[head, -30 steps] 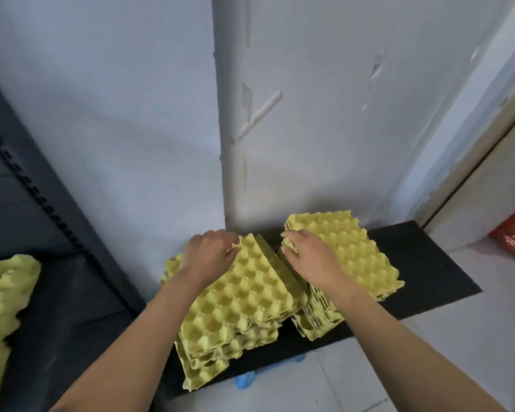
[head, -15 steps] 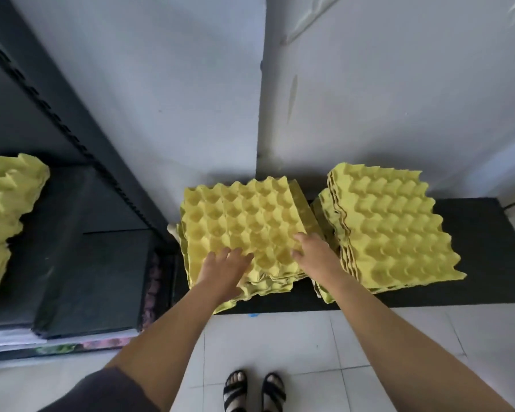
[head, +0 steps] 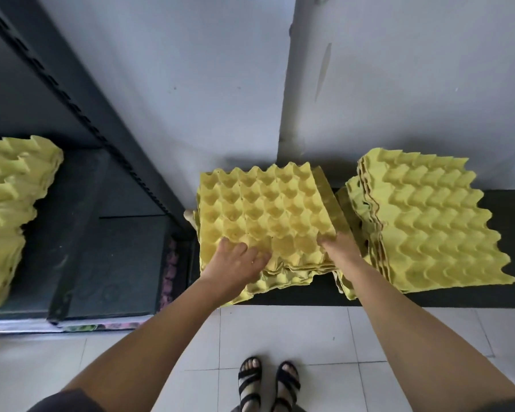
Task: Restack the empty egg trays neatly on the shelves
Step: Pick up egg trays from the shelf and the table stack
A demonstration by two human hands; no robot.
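Head view is looking steeply down at two yellow stacks sitting on a black mat (head: 428, 295) against a pale wall (head: 191, 84). The left hand (head: 235, 264) is lying palm-down on the near left part of the middle egg tray stack (head: 262, 212), fingers spread flat over the cups rather than curled round anything. The right hand (head: 341, 251) is pressing at that stack's near right corner; its fingertips are tucking out of sight between the trays, so whether they are pinching a tray is impossible to tell. Just beside it, the right egg tray stack (head: 428, 224) is sitting skewed, its lower trays poking out unevenly. A third egg tray pile (head: 9, 215) is resting on the dark shelf (head: 101, 248) at left, cut off by the frame edge. Two sandalled feet (head: 268, 382) are standing on white floor tiles (head: 295, 331), partly cropped at the bottom.
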